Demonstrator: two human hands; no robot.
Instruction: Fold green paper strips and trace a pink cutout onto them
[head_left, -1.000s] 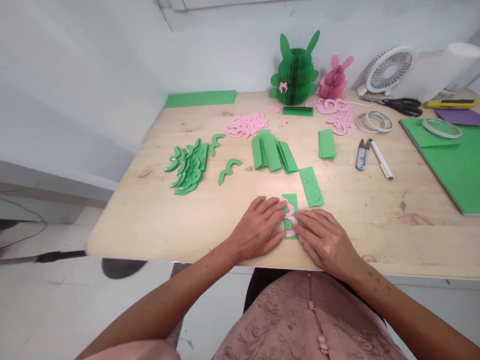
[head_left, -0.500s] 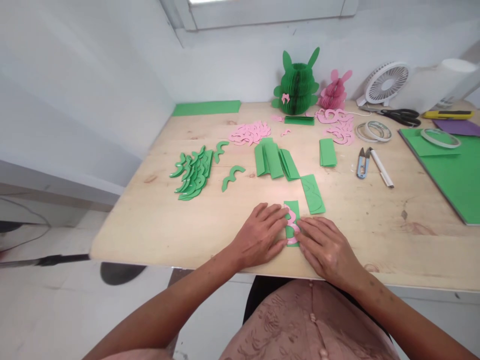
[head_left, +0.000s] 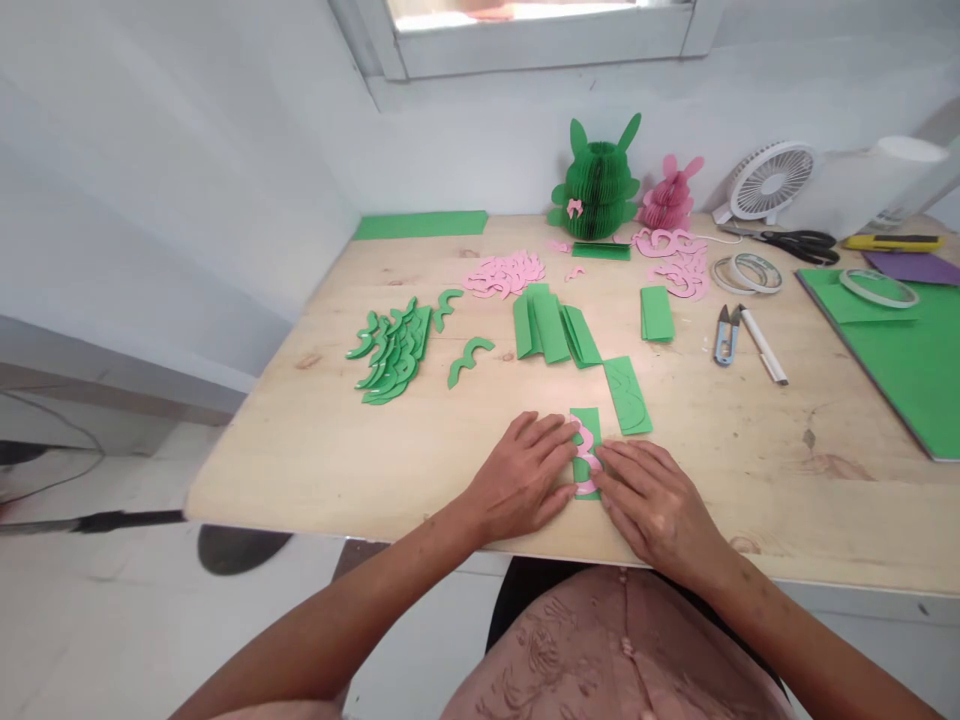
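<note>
A pink wavy paper cutout (head_left: 588,450) lies on a small green paper rectangle (head_left: 587,413) near the table's front edge. My left hand (head_left: 525,472) rests beside it, fingers stretched out and their tips on the left edges of the two papers. From the right, my right hand (head_left: 651,492) touches the cutout with its fingertips, fingers extended too. Just beyond is another green folded piece (head_left: 628,396) with a wavy outline drawn on it. Several folded green papers (head_left: 546,322) stand behind, and one more folded green piece (head_left: 657,314) lies to their right.
Left are stacked green cutouts (head_left: 394,352) and a loose one (head_left: 469,360). Pink cutouts (head_left: 506,274) lie behind. Farther back stand a green honeycomb paper figure (head_left: 598,190) and a white fan (head_left: 772,182). Blue snips (head_left: 726,336), a marker (head_left: 763,345) and black scissors (head_left: 806,243) lie right.
The view has tilted slightly, so everything sits a little lower in the picture. Both hands stay at the pink cutout and green paper, with hardly any shift of the fingers.
</note>
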